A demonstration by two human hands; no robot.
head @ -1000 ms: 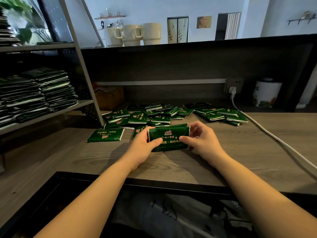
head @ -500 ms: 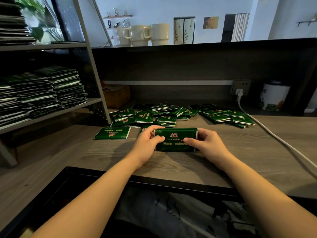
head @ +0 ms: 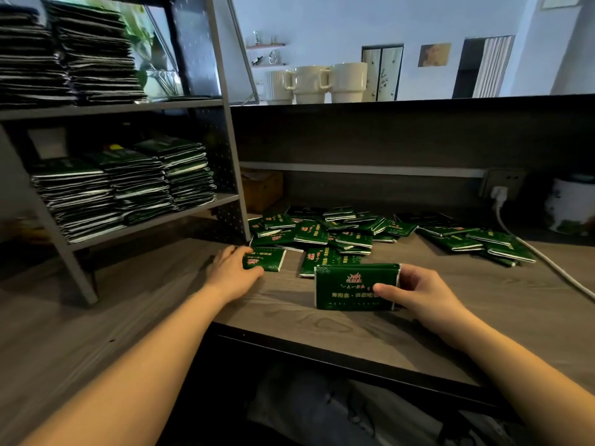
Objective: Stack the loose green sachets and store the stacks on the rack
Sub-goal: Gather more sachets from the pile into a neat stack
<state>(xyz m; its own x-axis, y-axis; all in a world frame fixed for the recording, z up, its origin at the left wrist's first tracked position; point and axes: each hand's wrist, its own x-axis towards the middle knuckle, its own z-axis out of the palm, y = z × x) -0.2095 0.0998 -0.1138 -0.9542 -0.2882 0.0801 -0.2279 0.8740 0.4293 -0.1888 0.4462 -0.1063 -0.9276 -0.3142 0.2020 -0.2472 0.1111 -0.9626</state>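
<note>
L hand (head: 232, 274), fingers curling on the lone flat green foil sachet (head: 264, 259) nr the tabletop's left edge, should slide it onto the small green sachet stack (head: 355, 286) that R hand (head: 418, 292) pinches, edges flush.

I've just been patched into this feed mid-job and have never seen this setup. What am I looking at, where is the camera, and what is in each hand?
There is no machine here: a person works with two bare hands. The single picture comes from a wide-angle camera worn on the head, looking forward and down, so both forearms reach in from the bottom edge.

The right hand grips a small stack of green sachets, stood on edge on the wooden desk. The left hand is curled round one loose sachet lying flat near the rack's leg.

Behind them, a loose pile of sachets is spread across the desk. At left, the metal rack already holds finished stacks on two shelves. A white cable runs along the right, and three mugs stand on the ledge above.
</note>
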